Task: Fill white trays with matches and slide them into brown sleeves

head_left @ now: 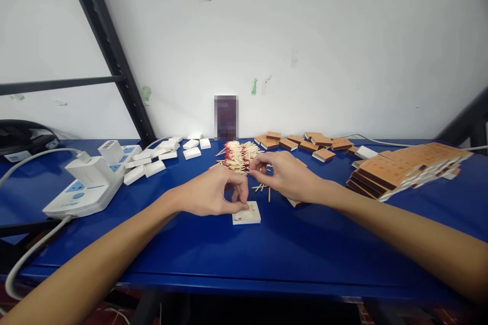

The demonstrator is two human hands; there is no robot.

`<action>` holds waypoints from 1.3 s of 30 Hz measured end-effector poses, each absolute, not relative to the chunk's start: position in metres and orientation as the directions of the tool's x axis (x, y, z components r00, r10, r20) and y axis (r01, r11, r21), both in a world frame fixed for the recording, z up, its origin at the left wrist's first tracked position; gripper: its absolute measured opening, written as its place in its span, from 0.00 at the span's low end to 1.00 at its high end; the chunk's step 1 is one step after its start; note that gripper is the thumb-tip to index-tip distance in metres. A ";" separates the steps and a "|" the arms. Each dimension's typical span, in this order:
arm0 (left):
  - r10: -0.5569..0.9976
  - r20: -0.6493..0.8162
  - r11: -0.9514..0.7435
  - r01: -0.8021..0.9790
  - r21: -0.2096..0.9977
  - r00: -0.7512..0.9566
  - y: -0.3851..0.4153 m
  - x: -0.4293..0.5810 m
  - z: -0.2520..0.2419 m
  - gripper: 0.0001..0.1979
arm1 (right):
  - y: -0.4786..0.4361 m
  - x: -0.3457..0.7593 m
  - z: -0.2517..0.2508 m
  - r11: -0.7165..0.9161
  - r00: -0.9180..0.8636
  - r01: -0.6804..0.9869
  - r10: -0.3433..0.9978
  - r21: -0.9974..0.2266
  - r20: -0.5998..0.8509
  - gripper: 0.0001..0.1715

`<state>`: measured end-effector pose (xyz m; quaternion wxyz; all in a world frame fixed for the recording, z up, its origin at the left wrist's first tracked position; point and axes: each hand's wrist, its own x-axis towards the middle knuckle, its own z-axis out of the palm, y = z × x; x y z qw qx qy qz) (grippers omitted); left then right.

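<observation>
Just over a small white matchbox tray [252, 219], my left hand [217, 192] has thumb and finger pinched on a matchstick [250, 207]. A red match head shows at the tray's near left corner. My right hand [284, 175] is closed in a pinch at the right side of a heap of red-tipped matchsticks [237, 156]; whatever lies between its fingertips is too small to make out. A few loose matchsticks [269, 194] lie on the table below that hand. Part of a matchbox [293, 202] shows under my right wrist.
Several white trays [158, 155] lie at the back left, beside a white power strip [89, 188] with cables. Brown matchbox sleeves [301, 142] are scattered at the back right, near a stacked pile [400, 172]. A pixelated dark rectangle [226, 118] stands against the wall.
</observation>
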<state>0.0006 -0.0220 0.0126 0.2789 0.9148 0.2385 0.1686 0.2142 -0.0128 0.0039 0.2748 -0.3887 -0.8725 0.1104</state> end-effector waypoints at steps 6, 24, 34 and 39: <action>0.527 0.122 -0.718 0.364 0.593 0.841 -0.023 0.000 0.011 0.06 | -0.026 0.224 -0.002 0.705 -0.486 0.509 0.708 -0.494 0.512 0.04; 0.481 0.088 -0.829 0.420 0.369 0.872 -0.018 0.000 0.005 0.07 | -0.037 0.229 0.000 0.714 -0.437 0.506 0.696 -0.484 0.570 0.03; 0.438 -0.014 -0.802 0.398 0.446 0.899 -0.020 -0.001 0.009 0.06 | -0.039 0.230 0.001 0.711 -0.432 0.508 0.699 -0.487 0.570 0.03; 0.479 0.082 -0.788 0.387 0.479 0.874 -0.020 0.002 0.006 0.06 | -0.040 0.232 0.001 0.716 -0.422 0.513 0.690 -0.472 0.588 0.03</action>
